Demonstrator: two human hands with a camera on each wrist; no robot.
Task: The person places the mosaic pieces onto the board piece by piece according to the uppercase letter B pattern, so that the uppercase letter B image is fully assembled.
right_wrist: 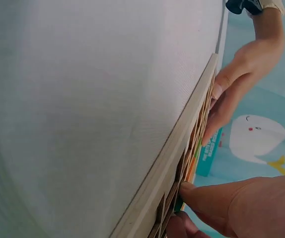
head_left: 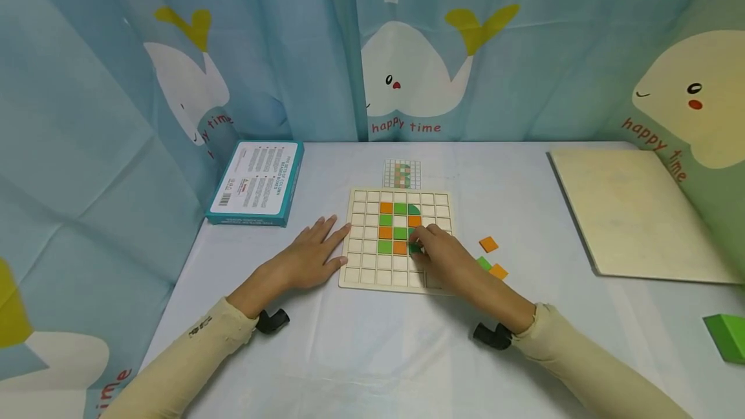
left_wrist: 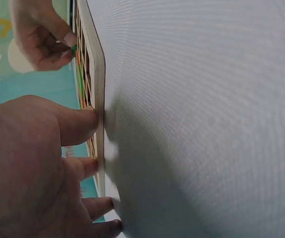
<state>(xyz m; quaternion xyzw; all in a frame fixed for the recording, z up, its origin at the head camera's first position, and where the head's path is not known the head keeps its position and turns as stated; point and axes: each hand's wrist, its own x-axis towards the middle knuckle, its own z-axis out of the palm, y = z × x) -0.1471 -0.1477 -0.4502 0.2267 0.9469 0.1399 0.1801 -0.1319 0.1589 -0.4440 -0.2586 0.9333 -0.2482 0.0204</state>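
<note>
A pale wooden grid board point(head_left: 368, 277) lies on the white table, with orange and green tiles point(head_left: 386, 220) in several of its squares. My left hand point(head_left: 311, 254) rests at the board's left edge, fingers spread and fairly straight, the fingertips and thumb touching the rim. Over the lower right of the tile pattern, my right hand point(head_left: 445, 254) pinches a dark green tile point(right_wrist: 178, 203) between thumb and fingers, right at a grid square. Part of that tile is hidden by the fingers. A dark green rounded tile point(head_left: 414, 209) sits at the pattern's top right.
Behind the board lies a small printed pattern card point(head_left: 410, 174). Loose orange point(head_left: 489, 244) and green point(head_left: 484, 264) tiles lie to its right. A teal-edged box point(head_left: 256, 183) stands at the back left, a wooden panel point(head_left: 634, 212) at the right, a green block point(head_left: 726, 338) near the right edge.
</note>
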